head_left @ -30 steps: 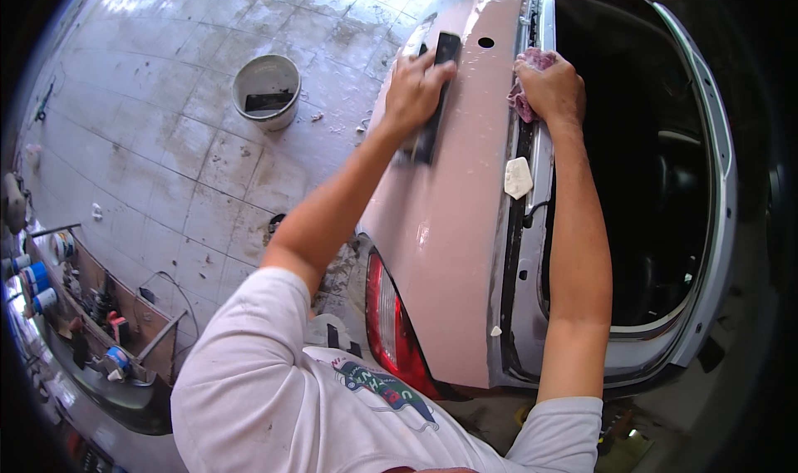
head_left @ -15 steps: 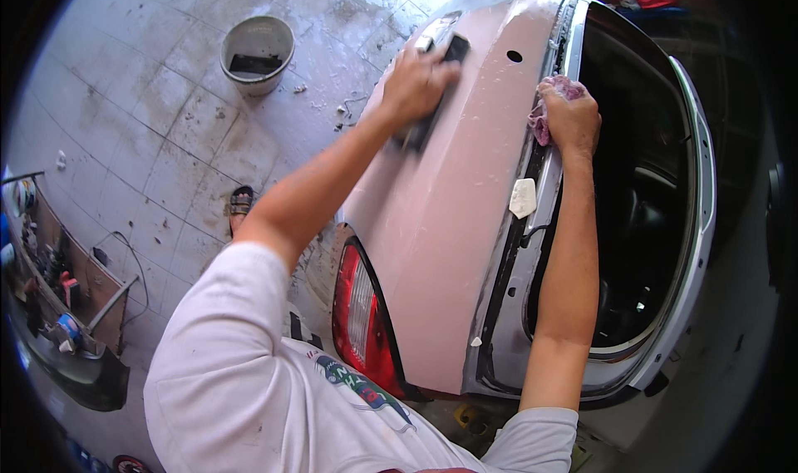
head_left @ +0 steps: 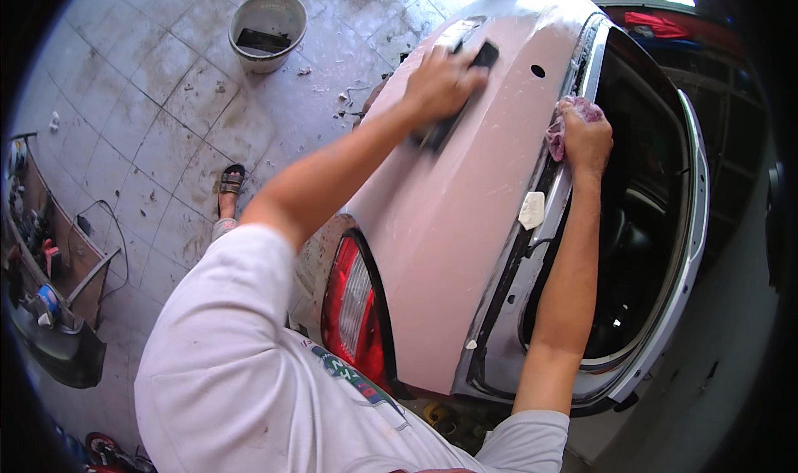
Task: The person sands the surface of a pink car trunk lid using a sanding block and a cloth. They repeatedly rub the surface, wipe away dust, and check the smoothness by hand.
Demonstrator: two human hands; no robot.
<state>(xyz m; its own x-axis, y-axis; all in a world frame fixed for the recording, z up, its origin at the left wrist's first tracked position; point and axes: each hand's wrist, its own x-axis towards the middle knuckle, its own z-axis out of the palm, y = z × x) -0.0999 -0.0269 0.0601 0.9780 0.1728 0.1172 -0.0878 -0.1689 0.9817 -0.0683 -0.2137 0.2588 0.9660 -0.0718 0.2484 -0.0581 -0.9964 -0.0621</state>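
My left hand (head_left: pixel 442 84) is closed over a long black sanding block (head_left: pixel 485 55) lying flat against the pink-primed car panel (head_left: pixel 453 248). Motion smears its lower end. With its fingers wrapped round a wet, wadded purple-pink cloth (head_left: pixel 558 135), my right hand (head_left: pixel 588 139) rests at the edge of the rear opening, beside the panel. A little nearer along this edge sits a small white piece (head_left: pixel 532 210). The red and clear tail light (head_left: pixel 356 307) is set into the panel's near left corner.
A grey bucket (head_left: pixel 268 31) with a dark object in it stands on the tiled floor (head_left: pixel 158 132) at the far left. My sandalled foot (head_left: pixel 232 179) is beside the car. A detached bumper (head_left: pixel 58 340) with tools and small items lies at the left edge.
My left hand and the block have shifted slightly within the view, and the block remains blurred. The whole scene has also shifted, with the bucket higher. My right hand keeps the cloth at the edge.
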